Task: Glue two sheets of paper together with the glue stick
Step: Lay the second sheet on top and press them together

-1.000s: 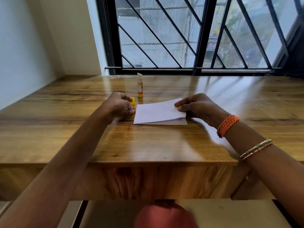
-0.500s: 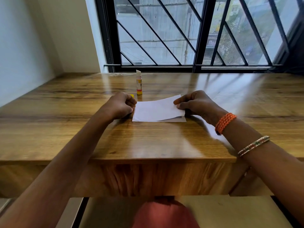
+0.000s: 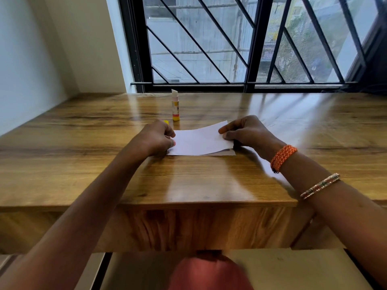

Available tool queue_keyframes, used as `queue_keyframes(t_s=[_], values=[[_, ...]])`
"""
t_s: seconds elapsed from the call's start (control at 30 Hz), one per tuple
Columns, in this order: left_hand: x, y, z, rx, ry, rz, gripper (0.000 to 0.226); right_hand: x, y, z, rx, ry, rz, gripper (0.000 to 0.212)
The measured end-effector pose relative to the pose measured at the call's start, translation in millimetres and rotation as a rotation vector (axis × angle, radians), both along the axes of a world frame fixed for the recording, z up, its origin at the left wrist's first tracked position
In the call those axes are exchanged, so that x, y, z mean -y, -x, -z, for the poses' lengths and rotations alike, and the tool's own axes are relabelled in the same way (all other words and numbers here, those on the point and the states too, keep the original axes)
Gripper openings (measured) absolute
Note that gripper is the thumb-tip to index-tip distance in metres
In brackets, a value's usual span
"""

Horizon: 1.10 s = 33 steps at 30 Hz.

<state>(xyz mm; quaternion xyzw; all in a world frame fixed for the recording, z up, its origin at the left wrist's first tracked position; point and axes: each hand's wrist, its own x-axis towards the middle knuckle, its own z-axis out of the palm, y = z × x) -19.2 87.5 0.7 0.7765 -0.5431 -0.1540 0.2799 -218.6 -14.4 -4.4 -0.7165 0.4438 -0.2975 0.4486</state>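
Both hands pinch top sheet (image 3: 201,139) ends: left hand (image 3: 156,138), right hand (image 3: 247,132) fingers clamped, aligning over lower sheet (image 3: 227,152). Glue stick (image 3: 175,105) uncapped at 12 o'clock.

Both hands, left (image 3: 156,138) and right (image 3: 246,131), reach forward with fingers curled.

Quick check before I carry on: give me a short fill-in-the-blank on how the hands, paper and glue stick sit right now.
1. The glue stick stands upright with its cap ____.
2. The right hand pinches the ____ sheet at its right edge.
3. The left hand touches the paper's ____ edge.
4. The yellow cap lies just behind the ____ hand.

Missing words: off; top; left; left
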Motion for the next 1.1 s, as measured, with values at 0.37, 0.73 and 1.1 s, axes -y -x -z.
queue_keyframes(t_s=[0.37, 0.73, 1.1], values=[[4, 5, 1, 0.127, -0.016, -0.034, 0.038, -7, -3, 1, -0.026, 0.051, 0.008, 0.01], [6, 11, 12, 0.295, 0.003, -0.079, 0.028, -17, -2, 0, -0.075, 0.175, -0.021, 0.018], [3, 15, 15, 0.309, -0.021, -0.089, 0.028, -10, -2, 5, -0.122, 0.258, -0.008, 0.029]])
